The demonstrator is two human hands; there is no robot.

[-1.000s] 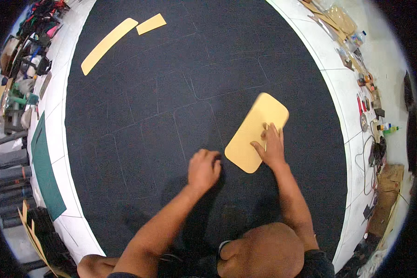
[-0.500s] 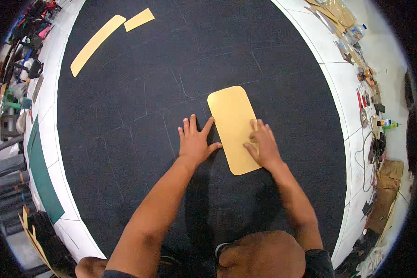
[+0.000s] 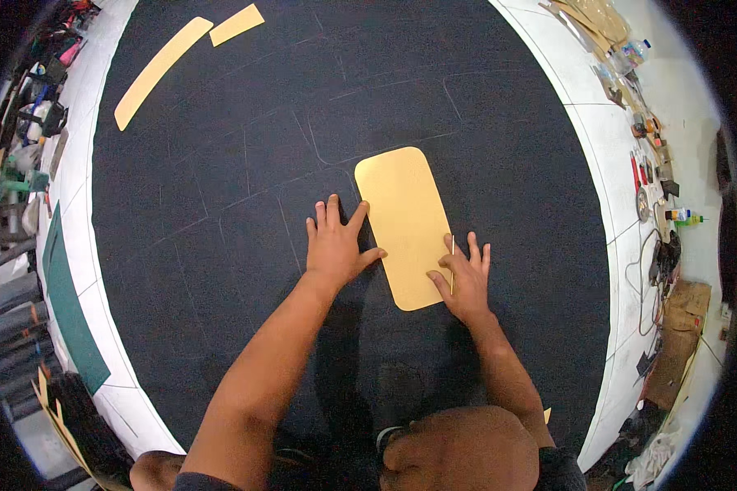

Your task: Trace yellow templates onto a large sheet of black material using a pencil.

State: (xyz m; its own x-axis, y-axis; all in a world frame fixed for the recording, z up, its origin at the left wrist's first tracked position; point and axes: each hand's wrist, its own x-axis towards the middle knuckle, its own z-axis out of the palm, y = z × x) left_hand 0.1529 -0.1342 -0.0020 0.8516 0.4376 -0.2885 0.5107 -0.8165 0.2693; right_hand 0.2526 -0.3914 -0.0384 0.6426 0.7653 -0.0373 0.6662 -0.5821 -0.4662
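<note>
Two hands pinning tan rounded template (image 3: 404, 225) flat on dark sheet (image 3: 221, 245), centre frame. Left hand (image 3: 336, 245) lying spread, fingers released, at left edge. Right hand (image 3: 465, 278) gripping thin marking stick (image 3: 453, 263) along right edge. Tracing seemingly just beginning; most of outline remaining.

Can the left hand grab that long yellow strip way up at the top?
Probably not from here. The left hand lies flat beside the tan card, and the long strip sits far across the black mat. Nothing blocks it; it just looks too far.

Both hands lie palm-down, left hand (image 3: 334, 243) fingers spread, right hand (image 3: 465, 277) pinching.
</note>
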